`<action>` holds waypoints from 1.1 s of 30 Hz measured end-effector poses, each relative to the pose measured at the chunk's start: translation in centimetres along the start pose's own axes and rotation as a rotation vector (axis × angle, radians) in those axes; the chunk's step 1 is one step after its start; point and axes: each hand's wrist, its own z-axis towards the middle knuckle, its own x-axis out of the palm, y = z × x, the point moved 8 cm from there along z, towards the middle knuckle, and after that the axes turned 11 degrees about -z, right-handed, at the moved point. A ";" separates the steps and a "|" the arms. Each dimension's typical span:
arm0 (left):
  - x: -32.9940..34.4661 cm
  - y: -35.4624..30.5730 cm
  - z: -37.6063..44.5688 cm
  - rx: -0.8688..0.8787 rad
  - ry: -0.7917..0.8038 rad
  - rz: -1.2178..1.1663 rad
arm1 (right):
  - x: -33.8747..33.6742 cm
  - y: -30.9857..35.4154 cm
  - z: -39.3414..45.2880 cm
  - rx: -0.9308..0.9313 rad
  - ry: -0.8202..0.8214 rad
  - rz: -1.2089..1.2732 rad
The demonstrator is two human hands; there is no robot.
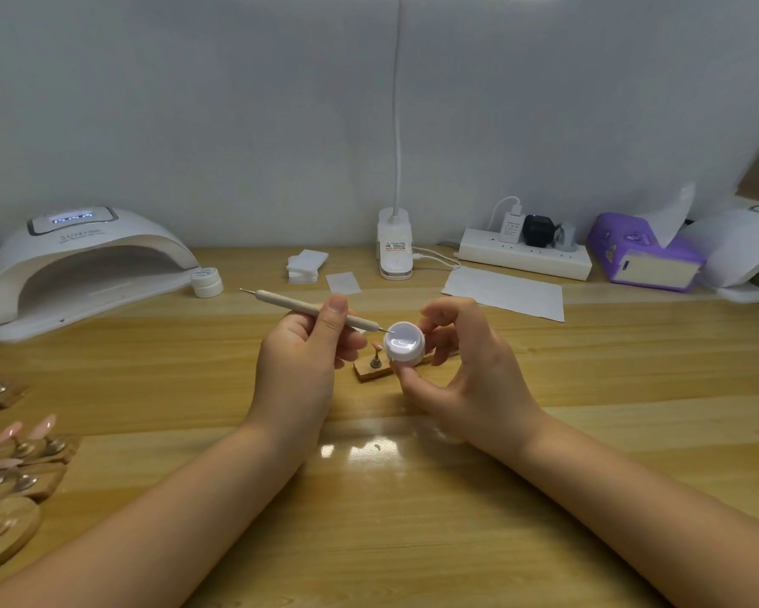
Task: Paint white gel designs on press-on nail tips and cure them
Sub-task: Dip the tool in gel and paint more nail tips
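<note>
Over the middle of the table [413, 520], the two hands work close together but apart. The left hand [307, 357] pinches a dotting tool [312, 308] between thumb and fingers; the right hand [461, 357] grips a small white gel pot [405, 343] by its sides, thumb below and fingers behind, the open mouth tipped toward the camera.

By my reading this is the loading step: the tool's fine metal tip sits at the pot's upper left rim, touching or just short of the white gel; I cannot tell which. The tool's long axis runs from upper left down to lower right, the working tip pointing right into the pot, the spare tip pointing left toward the lamp [84, 269].

Just behind the pot, partly hidden by it, a wooden stand [371, 371] rests on the table with a metal peg; the nail tip on it is barely visible. More pink tips [44, 425] on stands wait at the left edge.

The next move likely calls for lifting a small bead of gel, setting the pot aside or holding it clear, then bringing the tip down onto the nail with a steady, light touch. Curing in the lamp comes after.
</note>
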 end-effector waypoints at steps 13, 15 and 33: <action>0.2 0.1 0.0 -0.073 0.028 -0.173 | 0.0 -0.4 0.0 0.010 -0.016 0.012; 0.3 0.2 -0.1 -0.074 0.038 -0.166 | 0.0 -0.4 0.0 0.018 -0.019 0.018; 0.0 0.5 0.1 -0.075 0.031 -0.105 | -0.1 -0.7 0.2 0.060 -0.025 0.058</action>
